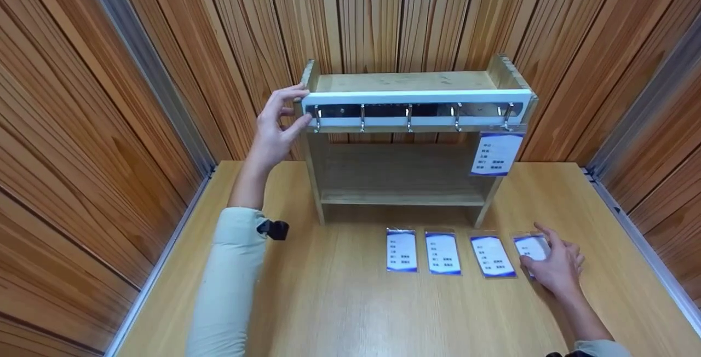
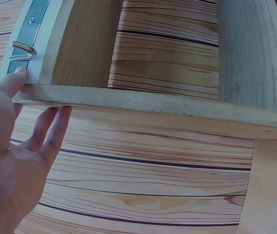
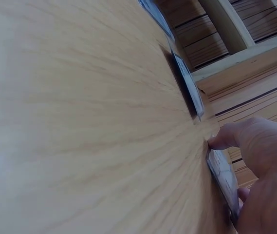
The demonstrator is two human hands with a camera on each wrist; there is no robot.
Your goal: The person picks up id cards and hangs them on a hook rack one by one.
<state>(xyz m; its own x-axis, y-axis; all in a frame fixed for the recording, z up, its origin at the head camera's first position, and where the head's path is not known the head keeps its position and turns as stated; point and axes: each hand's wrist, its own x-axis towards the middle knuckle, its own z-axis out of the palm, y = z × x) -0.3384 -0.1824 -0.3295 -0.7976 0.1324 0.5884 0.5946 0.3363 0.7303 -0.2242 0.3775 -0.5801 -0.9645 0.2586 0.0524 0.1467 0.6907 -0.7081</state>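
A wooden rack (image 1: pixel 405 199) stands against the back wall, with a white-edged hook rail (image 1: pixel 383 121) across its upper front. My left hand (image 1: pixel 278 127) grips the rack's upper left corner, thumb on the rail's front and fingers against the side board (image 2: pixel 143 102). At the far right of the table, my right hand (image 1: pixel 556 264) holds a badge card (image 1: pixel 530 246) by its edges, thumb on the near side. That card (image 3: pixel 222 178) lies at or just above the tabletop; the hand covers part of it. Another badge card (image 1: pixel 497 154) hangs from the rightmost hook (image 1: pixel 508 111).
Three more badge cards lie in a row before the rack: a left one (image 1: pixel 401 251), a middle one (image 1: pixel 443 253) and a right one (image 1: pixel 493 257). Wood-panelled walls (image 1: pixel 71 99) enclose the table (image 1: pixel 339 302) at the back and both sides.
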